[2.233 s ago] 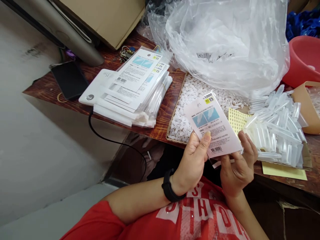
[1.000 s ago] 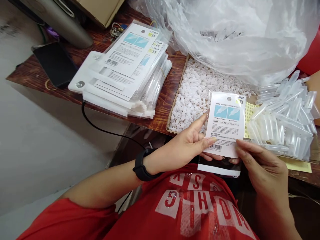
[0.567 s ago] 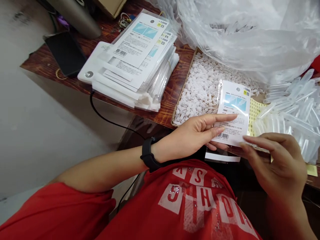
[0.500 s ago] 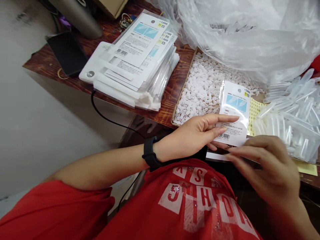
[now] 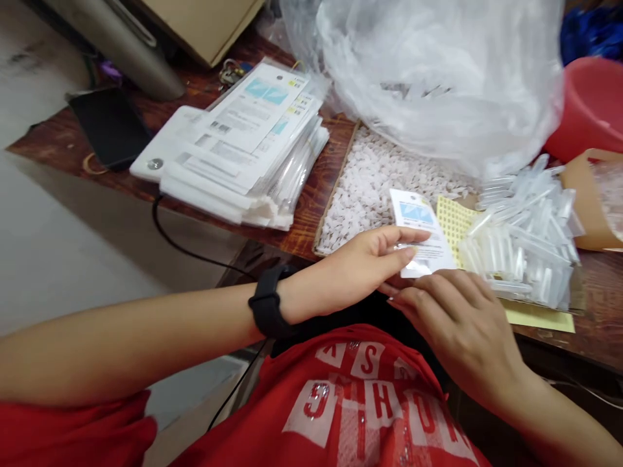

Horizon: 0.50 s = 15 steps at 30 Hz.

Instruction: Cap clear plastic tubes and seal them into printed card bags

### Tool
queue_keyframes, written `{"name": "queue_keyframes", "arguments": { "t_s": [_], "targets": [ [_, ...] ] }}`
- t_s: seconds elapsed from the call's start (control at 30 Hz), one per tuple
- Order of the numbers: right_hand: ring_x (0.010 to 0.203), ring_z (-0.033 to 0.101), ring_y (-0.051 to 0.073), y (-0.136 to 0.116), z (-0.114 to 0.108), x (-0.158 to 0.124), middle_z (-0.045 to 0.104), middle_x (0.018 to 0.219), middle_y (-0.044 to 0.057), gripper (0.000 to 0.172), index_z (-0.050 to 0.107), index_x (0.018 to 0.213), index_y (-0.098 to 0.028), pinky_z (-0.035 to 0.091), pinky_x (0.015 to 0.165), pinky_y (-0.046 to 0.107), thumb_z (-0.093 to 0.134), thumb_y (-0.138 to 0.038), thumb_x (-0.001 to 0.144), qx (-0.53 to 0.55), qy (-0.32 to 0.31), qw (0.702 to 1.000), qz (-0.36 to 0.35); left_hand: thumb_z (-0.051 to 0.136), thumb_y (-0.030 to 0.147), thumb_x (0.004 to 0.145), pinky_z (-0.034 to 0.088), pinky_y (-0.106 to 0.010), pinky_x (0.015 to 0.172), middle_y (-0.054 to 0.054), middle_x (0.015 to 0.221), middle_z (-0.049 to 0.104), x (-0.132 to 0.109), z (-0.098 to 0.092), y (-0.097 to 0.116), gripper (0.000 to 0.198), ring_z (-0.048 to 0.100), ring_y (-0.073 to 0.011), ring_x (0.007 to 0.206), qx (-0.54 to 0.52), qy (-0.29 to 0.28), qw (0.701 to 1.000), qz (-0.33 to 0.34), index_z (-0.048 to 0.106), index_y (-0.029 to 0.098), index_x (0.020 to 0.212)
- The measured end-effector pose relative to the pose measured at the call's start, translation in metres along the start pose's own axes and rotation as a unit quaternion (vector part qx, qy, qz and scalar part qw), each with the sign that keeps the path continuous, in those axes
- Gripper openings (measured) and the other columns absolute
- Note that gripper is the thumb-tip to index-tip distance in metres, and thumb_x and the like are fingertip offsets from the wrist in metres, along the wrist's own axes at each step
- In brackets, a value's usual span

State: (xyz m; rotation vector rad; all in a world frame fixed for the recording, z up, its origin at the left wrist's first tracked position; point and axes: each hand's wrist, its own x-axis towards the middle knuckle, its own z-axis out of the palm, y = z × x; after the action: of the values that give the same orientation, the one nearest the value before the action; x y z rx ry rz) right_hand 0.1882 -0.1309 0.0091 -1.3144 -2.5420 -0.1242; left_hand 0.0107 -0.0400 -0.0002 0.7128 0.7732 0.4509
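Note:
My left hand (image 5: 372,259), with a black band on its wrist, is closed on a white printed card in a clear sleeve (image 5: 422,224). Its thumb and forefinger lie over the card's face, while the other fingers are beneath. At the sleeve's lower edge is my right hand (image 5: 460,321), its fingers bent and closed over that end. The bottom edge of the sleeve is hidden under these fingers. Beyond the card lies a yellow sheet of small labels (image 5: 452,224). A pile of clear plastic tubes (image 5: 528,237) sits to the right of the card.
A shallow box of small white plastic pieces (image 5: 374,178) lies behind my hands, below a large clear plastic bag (image 5: 438,84). Stacked sleeved cards (image 5: 253,149) are on the left, beside a dark phone (image 5: 109,126). A red tub (image 5: 584,110) stands at the right rear.
My right hand has moved left and closed over the sleeve's lower end, covering the clear flap and white strip seen before. The card now tilts more, and the view has shifted right.

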Motion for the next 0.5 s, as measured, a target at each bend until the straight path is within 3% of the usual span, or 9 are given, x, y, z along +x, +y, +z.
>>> {"name": "queue_keyframes", "arguments": {
  "t_s": [0.1, 0.17, 0.23, 0.3, 0.4, 0.5],
  "targets": [
    [0.085, 0.059, 0.02, -0.004, -0.004, 0.002, 0.072, 0.092, 0.004, 0.013, 0.068, 0.104, -0.019, 0.044, 0.079, 0.037, 0.056, -0.021, 0.109, 0.043, 0.006, 0.999, -0.003, 0.072, 0.023, 0.1, 0.062, -0.022, 0.064, -0.006, 0.093, 0.083, -0.001, -0.003, 0.002, 0.04, 0.077, -0.0158, 0.075, 0.01, 0.006, 1.0, -0.02, 0.071, 0.02, 0.139],
    [0.088, 0.062, 0.016, -0.004, -0.014, 0.001, 0.073, 0.094, 0.002, 0.013, 0.065, 0.102, -0.019, 0.049, 0.083, 0.032, 0.055, -0.023, 0.111, 0.151, -0.014, 0.988, -0.007, 0.079, 0.024, 0.096, 0.063, -0.023, 0.067, -0.004, 0.093, 0.083, -0.001, -0.007, 0.002, 0.048, 0.077, -0.0162, 0.078, 0.034, 0.017, 0.999, -0.027, 0.068, 0.022, 0.142],
    [0.091, 0.064, 0.011, 0.0, -0.028, -0.004, 0.073, 0.096, 0.0, 0.014, 0.061, 0.101, -0.021, 0.053, 0.086, 0.024, 0.054, -0.026, 0.112, 0.299, -0.052, 0.953, -0.003, 0.084, 0.028, 0.092, 0.066, -0.025, 0.073, -0.004, 0.097, 0.084, 0.0, -0.012, 0.002, 0.052, 0.079, -0.0174, 0.084, 0.054, 0.03, 0.997, -0.038, 0.069, 0.024, 0.142],
    [0.086, 0.067, 0.008, 0.013, -0.042, -0.011, 0.072, 0.092, -0.002, 0.017, 0.058, 0.098, -0.023, 0.056, 0.081, 0.019, 0.053, -0.032, 0.112, 0.395, -0.043, 0.916, 0.05, 0.088, 0.032, 0.089, 0.066, -0.027, 0.077, -0.005, 0.099, 0.085, 0.0, -0.018, 0.002, 0.055, 0.08, -0.0191, 0.088, 0.061, 0.032, 0.996, -0.06, 0.07, 0.024, 0.141],
    [0.068, 0.066, 0.009, 0.064, -0.058, -0.02, 0.068, 0.079, -0.004, 0.028, 0.056, 0.087, -0.024, 0.056, 0.062, 0.02, 0.052, -0.04, 0.11, 0.368, 0.101, 0.904, 0.192, 0.089, 0.038, 0.088, 0.064, -0.026, 0.08, -0.006, 0.107, 0.086, -0.001, -0.028, 0.0, 0.048, 0.081, -0.0209, 0.096, 0.073, 0.024, 0.994, -0.08, 0.076, 0.026, 0.133],
    [0.063, 0.063, 0.007, 0.152, -0.073, -0.012, 0.068, 0.073, -0.006, 0.03, 0.061, 0.088, -0.021, 0.046, 0.06, 0.026, 0.056, -0.045, 0.104, 0.264, 0.23, 0.887, 0.302, 0.087, 0.045, 0.089, 0.064, -0.027, 0.083, -0.004, 0.115, 0.085, -0.001, -0.038, -0.005, 0.042, 0.079, -0.0218, 0.104, 0.096, 0.017, 0.992, -0.079, 0.08, 0.029, 0.128]
  ]
}}
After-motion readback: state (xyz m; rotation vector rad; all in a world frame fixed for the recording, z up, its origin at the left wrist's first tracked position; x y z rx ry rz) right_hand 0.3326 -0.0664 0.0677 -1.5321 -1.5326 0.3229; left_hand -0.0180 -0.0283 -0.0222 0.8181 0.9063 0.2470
